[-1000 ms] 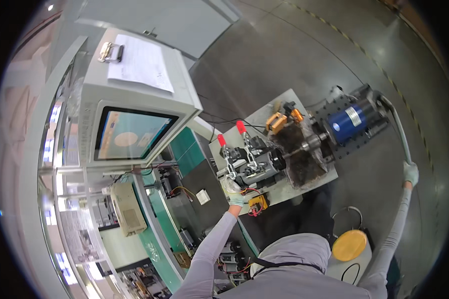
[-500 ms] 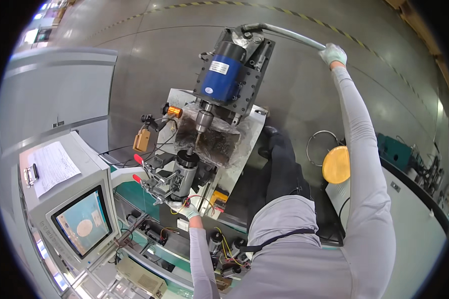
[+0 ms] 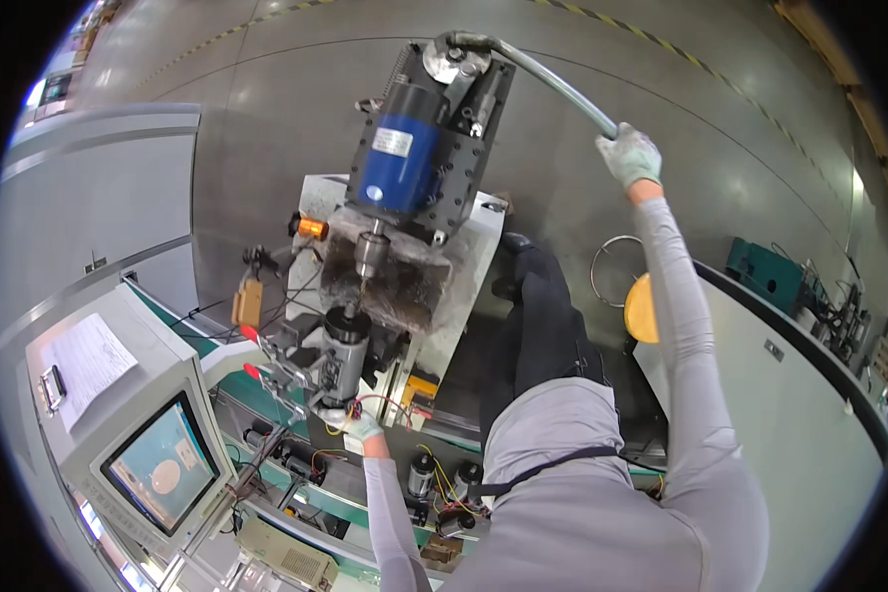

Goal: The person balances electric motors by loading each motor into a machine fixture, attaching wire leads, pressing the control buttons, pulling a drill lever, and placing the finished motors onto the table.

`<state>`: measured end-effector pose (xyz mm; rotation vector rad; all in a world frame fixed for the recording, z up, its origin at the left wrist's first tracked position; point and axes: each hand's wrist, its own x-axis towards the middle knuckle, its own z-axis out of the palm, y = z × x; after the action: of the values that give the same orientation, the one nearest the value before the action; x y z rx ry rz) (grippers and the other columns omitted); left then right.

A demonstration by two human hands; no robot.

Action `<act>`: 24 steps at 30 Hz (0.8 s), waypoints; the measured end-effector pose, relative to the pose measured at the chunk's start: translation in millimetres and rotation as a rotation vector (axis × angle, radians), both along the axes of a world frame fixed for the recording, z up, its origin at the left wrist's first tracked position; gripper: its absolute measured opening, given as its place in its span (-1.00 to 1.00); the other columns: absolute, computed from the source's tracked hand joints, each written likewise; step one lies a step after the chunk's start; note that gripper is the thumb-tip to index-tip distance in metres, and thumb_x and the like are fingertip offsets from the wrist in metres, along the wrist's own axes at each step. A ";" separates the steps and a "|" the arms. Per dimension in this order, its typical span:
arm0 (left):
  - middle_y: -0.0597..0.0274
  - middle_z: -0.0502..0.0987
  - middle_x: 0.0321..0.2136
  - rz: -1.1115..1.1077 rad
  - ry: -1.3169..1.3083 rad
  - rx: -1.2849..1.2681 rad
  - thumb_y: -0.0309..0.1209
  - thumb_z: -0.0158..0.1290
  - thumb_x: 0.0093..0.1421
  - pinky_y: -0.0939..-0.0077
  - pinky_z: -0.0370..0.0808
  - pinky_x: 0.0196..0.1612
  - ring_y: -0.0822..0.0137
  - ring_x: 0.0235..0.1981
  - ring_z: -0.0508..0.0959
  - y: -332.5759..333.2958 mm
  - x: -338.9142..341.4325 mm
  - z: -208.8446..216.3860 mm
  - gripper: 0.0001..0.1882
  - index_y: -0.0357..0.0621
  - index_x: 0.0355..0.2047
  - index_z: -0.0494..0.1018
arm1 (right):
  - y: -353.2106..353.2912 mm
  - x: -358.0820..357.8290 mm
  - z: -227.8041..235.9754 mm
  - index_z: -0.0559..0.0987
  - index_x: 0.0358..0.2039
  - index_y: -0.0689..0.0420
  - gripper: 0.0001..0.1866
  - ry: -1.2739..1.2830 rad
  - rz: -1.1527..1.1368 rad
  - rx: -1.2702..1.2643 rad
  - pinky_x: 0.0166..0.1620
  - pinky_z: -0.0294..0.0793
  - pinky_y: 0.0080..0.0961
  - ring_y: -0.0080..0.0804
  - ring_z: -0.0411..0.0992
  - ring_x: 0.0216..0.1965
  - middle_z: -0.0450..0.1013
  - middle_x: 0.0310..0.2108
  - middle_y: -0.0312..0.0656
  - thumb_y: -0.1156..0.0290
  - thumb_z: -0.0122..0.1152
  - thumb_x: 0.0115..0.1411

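Observation:
My right hand (image 3: pixel 629 158), in a pale glove, is closed around the end of a long bent metal lever (image 3: pixel 553 84). The lever joins the top of a machine that carries a blue motor (image 3: pixel 400 163). Below the blue body, a metal chuck (image 3: pixel 370 252) holds a thin bit pointing at a grey cylindrical motor (image 3: pixel 340 365). That grey motor sits in a fixture beside red-tipped toggle clamps (image 3: pixel 276 365). My gloved left hand (image 3: pixel 357 424) is at its lower end, fingers curled against it and partly hidden, next to red and yellow wires (image 3: pixel 383 400).
To the left stands a monitor (image 3: pixel 163 464) in a grey housing with a clipboard (image 3: pixel 89 365) on top. Several more motors (image 3: pixel 421 474) lie on the lower bench. A yellow round stool (image 3: pixel 641 308) and a grey cabinet (image 3: pixel 740 355) are at my right.
My right hand has drawn the lever's end down toward me. The chuck looks slightly nearer the grey motor. My left hand stays at the motor's lower end, while the whole view has shifted.

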<state>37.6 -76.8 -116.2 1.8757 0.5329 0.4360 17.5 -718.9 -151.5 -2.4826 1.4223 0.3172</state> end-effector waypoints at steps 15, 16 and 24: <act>0.08 0.41 -0.03 0.195 0.306 0.566 -0.40 0.02 0.14 0.36 0.44 0.01 0.26 -0.06 0.43 27.6 -30.6 -21.2 -0.53 -0.18 0.08 0.28 | -171.0 130.0 -17.2 0.62 -0.24 -0.06 -0.74 0.099 0.299 -0.287 -0.03 0.44 -0.28 -0.17 0.50 -0.10 0.54 -0.17 -0.14 0.24 0.09 0.06; 0.12 0.42 -0.04 0.116 0.210 0.232 -0.37 -0.03 0.19 0.39 0.45 -0.01 0.29 -0.07 0.43 32.5 -30.8 -27.0 -0.58 -0.17 0.06 0.30 | -170.2 135.8 -19.7 0.62 -0.24 -0.07 -0.74 0.125 0.262 -0.288 -0.04 0.44 -0.27 -0.17 0.50 -0.11 0.54 -0.17 -0.15 0.24 0.09 0.06; 0.16 0.42 -0.04 0.073 -0.013 -0.131 -0.08 -0.32 0.36 0.36 0.43 -0.06 0.26 -0.13 0.48 34.2 -28.3 12.5 -0.55 -0.07 0.09 0.27 | -83.8 91.2 12.6 0.34 0.14 0.15 -0.29 0.049 0.447 -0.453 0.15 0.27 -0.19 0.01 0.28 0.14 0.28 0.13 0.11 0.03 0.20 0.03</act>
<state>9.3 -42.6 -103.7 1.7315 0.6086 0.4503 108.7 -802.7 -138.9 -3.1808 1.0250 0.1485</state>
